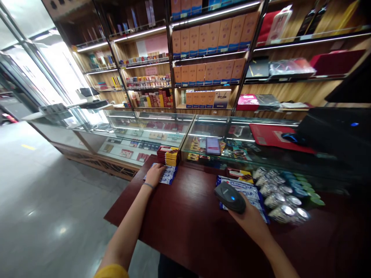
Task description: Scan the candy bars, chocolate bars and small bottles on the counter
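My right hand (246, 214) is wrapped around a black handheld barcode scanner (230, 197) with a blue light on top. The scanner is over a pile of blue-and-white snack packets (255, 199) on the right of the dark red table. Farther left, my left hand (155, 174) rests on more blue-and-white packets (168, 175), its fingers lying across them; its thumb is hard to make out. Right behind those packets is a stack of red-and-yellow packets (168, 155).
Several silver-lidded jars (282, 212) and green-topped containers (311, 193) crowd the table's right side. Another red-and-yellow packet (239, 175) lies behind the blue pile. Glass display counters (145, 125) run behind the table, bearing a red mat (275, 139) and computer mouse (290, 138).
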Tool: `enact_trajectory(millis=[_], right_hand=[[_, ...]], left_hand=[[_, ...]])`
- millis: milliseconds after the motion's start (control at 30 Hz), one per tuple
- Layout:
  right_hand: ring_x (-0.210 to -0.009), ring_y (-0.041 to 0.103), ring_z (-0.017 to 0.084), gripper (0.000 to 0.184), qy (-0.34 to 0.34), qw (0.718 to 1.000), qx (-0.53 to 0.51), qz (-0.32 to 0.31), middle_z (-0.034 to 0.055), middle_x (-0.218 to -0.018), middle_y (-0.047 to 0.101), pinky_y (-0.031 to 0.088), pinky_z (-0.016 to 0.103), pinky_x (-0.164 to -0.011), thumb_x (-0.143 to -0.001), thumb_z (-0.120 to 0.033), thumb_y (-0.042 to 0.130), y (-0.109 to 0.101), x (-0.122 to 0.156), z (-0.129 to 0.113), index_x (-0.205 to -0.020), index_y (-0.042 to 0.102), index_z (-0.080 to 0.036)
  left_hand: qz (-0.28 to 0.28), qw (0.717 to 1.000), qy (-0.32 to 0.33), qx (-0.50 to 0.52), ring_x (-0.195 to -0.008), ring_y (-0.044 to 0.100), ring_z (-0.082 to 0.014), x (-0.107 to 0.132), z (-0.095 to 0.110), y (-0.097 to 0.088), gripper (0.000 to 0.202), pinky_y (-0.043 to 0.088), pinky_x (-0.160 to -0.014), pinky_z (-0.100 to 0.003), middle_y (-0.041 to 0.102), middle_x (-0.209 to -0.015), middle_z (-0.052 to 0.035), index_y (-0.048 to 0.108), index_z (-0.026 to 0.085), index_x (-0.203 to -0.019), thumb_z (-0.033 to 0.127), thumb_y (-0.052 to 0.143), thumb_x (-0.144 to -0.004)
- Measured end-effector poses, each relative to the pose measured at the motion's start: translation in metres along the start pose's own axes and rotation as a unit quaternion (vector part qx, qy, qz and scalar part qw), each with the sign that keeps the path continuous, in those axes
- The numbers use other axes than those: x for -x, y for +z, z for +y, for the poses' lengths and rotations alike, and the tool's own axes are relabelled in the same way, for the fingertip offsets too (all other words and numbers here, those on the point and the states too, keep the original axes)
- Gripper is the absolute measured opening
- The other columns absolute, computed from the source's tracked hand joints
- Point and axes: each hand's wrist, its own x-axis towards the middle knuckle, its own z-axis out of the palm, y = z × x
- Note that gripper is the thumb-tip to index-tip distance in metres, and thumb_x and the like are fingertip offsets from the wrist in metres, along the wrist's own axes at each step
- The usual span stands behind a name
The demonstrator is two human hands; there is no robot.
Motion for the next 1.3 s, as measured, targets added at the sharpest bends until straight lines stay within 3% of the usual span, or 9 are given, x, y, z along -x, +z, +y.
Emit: enact_trajectory(millis=[100,200,300,433,533,633,833,1000,1300], right_hand=[[-0.109,0.07,0.029,0.048,-0.014,1.0,-0.011,0.005,0.0109,-0.117,0.074,0.055,0.036,-0.086,-0.081,-0.039,0.06,-0.003,0.0,0.003,-0.125,0.054,-0.023],[-0.107,0.071,0.029,0.051,-0.011,1.0,-0.019,0.01,0.0112,-0.114,0.075,0.056,0.035,-0.084,-0.08,-0.037,0.062,-0.009,0.003,0.009,-0.127,0.054,-0.022],[-0.105,0.071,0.029,0.054,0.005,0.999,-0.021,0.042,0.0122,-0.111,0.075,0.056,0.037,-0.084,-0.08,-0.038,0.062,-0.019,0.009,0.016,-0.13,0.052,-0.02],[-0.105,0.071,0.029,0.043,0.013,0.998,-0.019,0.062,0.0129,-0.108,0.076,0.055,0.038,-0.086,-0.08,-0.036,0.061,-0.037,0.02,0.027,-0.12,0.055,-0.02],[-0.103,0.072,0.029,0.039,0.022,0.997,-0.01,0.074,0.0114,-0.103,0.077,0.056,0.037,-0.086,-0.078,-0.034,0.063,-0.051,0.029,0.037,-0.115,0.058,-0.021],[-0.101,0.073,0.029,0.047,0.051,0.993,-0.007,0.109,0.0097,-0.098,0.077,0.056,0.037,-0.084,-0.077,-0.034,0.064,-0.063,0.04,0.045,-0.121,0.057,-0.021],[-0.102,0.073,0.031,0.053,0.085,0.987,-0.006,0.134,0.0087,-0.095,0.078,0.056,0.039,-0.085,-0.076,-0.035,0.065,-0.087,0.06,0.056,-0.126,0.058,-0.021],[-0.105,0.072,0.03,0.055,0.089,0.986,-0.009,0.14,0.0099,-0.102,0.077,0.055,0.041,-0.091,-0.077,-0.034,0.064,-0.103,0.072,0.065,-0.13,0.056,-0.021],[-0.103,0.073,0.031,0.048,0.082,0.986,0.0,0.144,0.0101,-0.094,0.078,0.055,0.039,-0.088,-0.078,-0.034,0.062,-0.107,0.076,0.067,-0.125,0.057,-0.02]], left_hand=[[0.025,0.999,0.003,0.028,-0.117,0.058,-0.0238,0.005,0.007,0.001,0.049,0.048,-0.099,-0.036,0.062,-0.13,-0.0103,0.062,0.024,-0.131,0.005,0.049,-0.088],[0.081,0.994,0.017,0.075,-0.115,0.059,-0.0245,0.009,0.029,0.004,0.045,0.048,-0.1,-0.038,0.064,-0.126,-0.0107,0.061,0.021,-0.13,0.007,0.05,-0.089],[0.137,0.98,0.034,0.138,-0.112,0.061,-0.0236,0.008,0.067,0.006,0.035,0.048,-0.1,-0.038,0.066,-0.12,-0.0094,0.061,0.022,-0.127,0.017,0.046,-0.096],[0.176,0.957,0.063,0.22,-0.113,0.059,-0.0228,0.002,0.131,0.005,0.029,0.047,-0.102,-0.038,0.064,-0.12,-0.009,0.06,0.022,-0.125,0.025,0.047,-0.099],[0.172,0.946,0.09,0.258,-0.117,0.058,-0.023,-0.003,0.176,0.006,0.028,0.046,-0.105,-0.039,0.063,-0.122,-0.0089,0.059,0.022,-0.124,0.027,0.049,-0.098],[0.153,0.94,0.125,0.28,-0.116,0.057,-0.023,-0.008,0.216,0.013,0.028,0.046,-0.105,-0.039,0.063,-0.121,-0.009,0.06,0.022,-0.123,0.025,0.051,-0.097],[0.09,0.938,0.187,0.279,-0.112,0.058,-0.0251,-0.014,0.281,0.038,0.03,0.048,-0.1,-0.041,0.063,-0.118,-0.0109,0.063,0.021,-0.121,0.022,0.059,-0.092],[0.055,0.943,0.213,0.249,-0.11,0.059,-0.0265,-0.019,0.311,0.049,0.031,0.049,-0.097,-0.041,0.065,-0.117,-0.0123,0.065,0.02,-0.122,0.022,0.059,-0.092],[0.009,0.962,0.205,0.178,-0.103,0.06,-0.0266,-0.031,0.325,0.053,0.029,0.048,-0.094,-0.04,0.067,-0.106,-0.0119,0.067,0.021,-0.119,0.022,0.062,-0.09]])
